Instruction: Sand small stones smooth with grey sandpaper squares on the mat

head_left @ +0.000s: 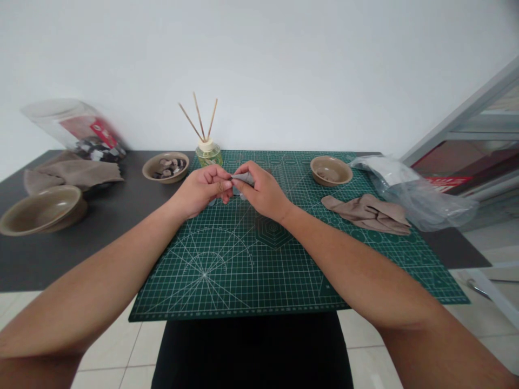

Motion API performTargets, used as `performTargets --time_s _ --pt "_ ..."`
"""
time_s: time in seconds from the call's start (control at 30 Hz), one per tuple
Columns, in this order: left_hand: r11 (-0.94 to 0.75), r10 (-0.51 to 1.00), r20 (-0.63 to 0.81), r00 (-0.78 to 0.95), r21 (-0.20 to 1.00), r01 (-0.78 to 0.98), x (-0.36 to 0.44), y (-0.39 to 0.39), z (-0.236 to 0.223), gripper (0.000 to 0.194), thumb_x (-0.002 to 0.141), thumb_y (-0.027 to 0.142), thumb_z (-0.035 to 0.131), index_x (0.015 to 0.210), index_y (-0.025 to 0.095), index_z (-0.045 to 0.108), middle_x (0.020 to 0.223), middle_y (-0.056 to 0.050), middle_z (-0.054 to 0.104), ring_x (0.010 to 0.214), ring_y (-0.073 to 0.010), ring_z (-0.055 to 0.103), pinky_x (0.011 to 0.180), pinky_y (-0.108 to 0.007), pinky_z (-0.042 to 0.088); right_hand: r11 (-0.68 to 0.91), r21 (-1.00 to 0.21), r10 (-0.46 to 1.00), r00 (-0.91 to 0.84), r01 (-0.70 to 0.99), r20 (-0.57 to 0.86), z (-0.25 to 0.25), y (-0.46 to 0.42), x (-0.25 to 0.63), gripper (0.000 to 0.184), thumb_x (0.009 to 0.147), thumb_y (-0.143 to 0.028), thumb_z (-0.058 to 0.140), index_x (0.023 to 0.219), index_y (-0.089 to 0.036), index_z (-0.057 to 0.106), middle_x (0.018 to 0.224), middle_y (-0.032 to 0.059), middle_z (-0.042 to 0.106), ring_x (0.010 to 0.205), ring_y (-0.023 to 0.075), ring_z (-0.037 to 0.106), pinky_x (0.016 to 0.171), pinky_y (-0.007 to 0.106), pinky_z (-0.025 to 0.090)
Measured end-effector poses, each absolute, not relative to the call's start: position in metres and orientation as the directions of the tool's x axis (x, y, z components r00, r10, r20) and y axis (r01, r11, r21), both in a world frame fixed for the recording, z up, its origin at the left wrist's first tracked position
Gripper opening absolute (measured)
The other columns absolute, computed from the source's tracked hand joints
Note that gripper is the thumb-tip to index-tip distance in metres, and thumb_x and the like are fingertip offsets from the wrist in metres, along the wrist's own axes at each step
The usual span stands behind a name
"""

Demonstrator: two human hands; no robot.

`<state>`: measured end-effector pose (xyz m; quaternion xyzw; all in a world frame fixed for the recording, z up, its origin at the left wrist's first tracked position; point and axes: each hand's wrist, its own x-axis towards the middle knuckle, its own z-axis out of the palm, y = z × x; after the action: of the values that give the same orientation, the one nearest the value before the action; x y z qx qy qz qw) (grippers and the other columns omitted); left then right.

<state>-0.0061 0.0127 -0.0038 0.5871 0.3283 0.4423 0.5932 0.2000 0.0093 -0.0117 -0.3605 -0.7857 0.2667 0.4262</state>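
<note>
Above the green cutting mat (219,292), my two hands meet near the middle. Between my right hand's (263,192) thumb and fingers is a small grey piece (242,177), soft-looking like cloth, tapering to a point at the left. Closed in a pinch, my left hand (205,190) is at that tip, where a tiny dark bit shows; its kind is too small to make out. Something pale and bluish, partly hidden, shows under the fingers. Left of my hands is a bowl (146,172) of small dark and light pieces.
A reed diffuser (208,153) stands behind my hands. To the right are a bowl (344,174), a brown cloth (367,213) and a clear plastic bag (430,202). On the left lie a larger bowl (75,208), another cloth (77,173) and a tipped clear container (52,111).
</note>
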Motion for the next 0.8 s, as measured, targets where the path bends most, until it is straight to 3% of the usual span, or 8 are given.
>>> performTargets --time_s 0.57,0.8 --pt "-0.093 0.899 0.142 0.414 0.986 -0.136 -0.0062 0.0126 -0.0034 0.045 0.070 0.041 0.105 0.080 0.017 0.067 0.061 -0.001 0.073 0.051 -0.0118 0.065 0.049 -0.021 0.053 0.601 -0.739 0.787 -0.385 0.303 0.482 -0.0131 0.0090 0.1976 0.011 0.103 -0.035 0.061 0.109 -0.026 0.057 0.117 0.0073 0.075 0.105 0.0222 0.068 0.098 0.041 0.054" --pt "-0.099 0.896 0.144 0.420 0.987 -0.126 -0.0072 0.0132 -0.0043 0.048 0.070 0.045 0.105 0.081 0.017 0.068 0.060 0.000 0.072 0.048 -0.0106 0.063 0.047 -0.019 0.052 0.595 -0.741 0.790 -0.392 0.310 0.471 -0.0109 0.0083 0.1991 0.011 0.103 -0.035 0.062 0.108 -0.026 0.057 0.108 0.0052 0.074 0.098 0.0216 0.068 0.094 0.041 0.055"
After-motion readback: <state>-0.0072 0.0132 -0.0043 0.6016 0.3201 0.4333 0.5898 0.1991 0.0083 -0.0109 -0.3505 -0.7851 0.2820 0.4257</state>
